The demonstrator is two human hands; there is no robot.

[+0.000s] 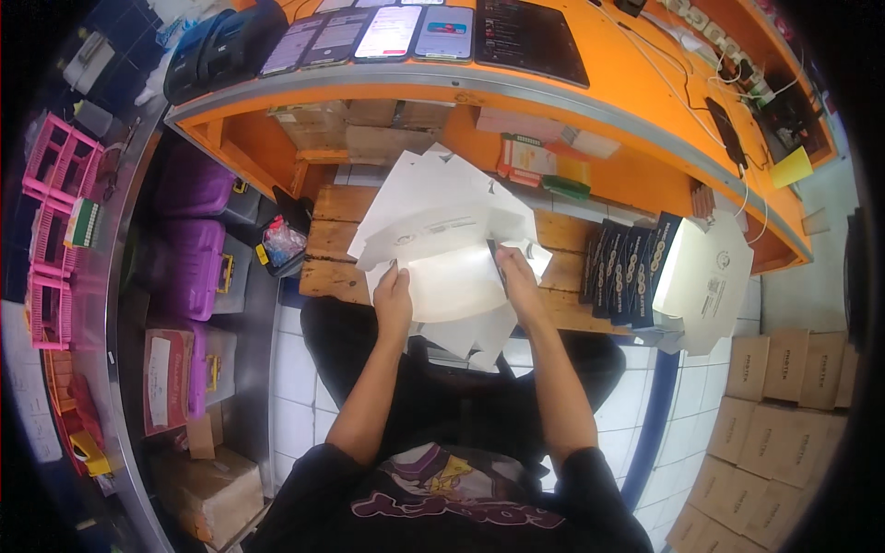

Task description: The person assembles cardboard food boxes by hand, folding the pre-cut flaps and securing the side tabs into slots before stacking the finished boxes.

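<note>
Left hand (394, 293) clamped on left edge of white carton (454, 286), right hand (518, 275) on right edge; carton over wooden bench (334, 230), bench strip showing before dark boxes (619, 272) rightward.

Carton blank (452, 286): white paperboard, smooth, matt. Under blank: plank bench (334, 244), grained wood. Left of blank: purple bin lid (192, 269), plastic.

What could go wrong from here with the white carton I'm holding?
The thin white carton might crease if your left hand and right hand squeeze its sides too hard. The dark-printed cartons to your right stand close together on the wooden bench, so a bump could topple several.
</note>
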